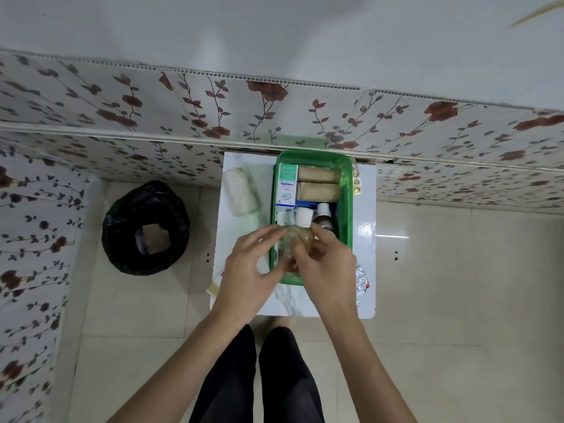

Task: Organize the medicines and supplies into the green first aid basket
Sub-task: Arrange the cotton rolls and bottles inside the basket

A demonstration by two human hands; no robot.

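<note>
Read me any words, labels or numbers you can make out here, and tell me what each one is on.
"Optibex": on the white and green box lying in the green basket.
Smaller print on that box: too blurred to read.
Label on the dark bottle: unreadable.
Foil blister strip on the table: no legible text.

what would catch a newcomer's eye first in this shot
First, the green first aid basket on the small white table, packed with an Optibex box and two tan bandage rolls. Over its near end, the left hand and right hand together hold a blurred clear item. On the floor to the left stands a black-lined bin.
</note>
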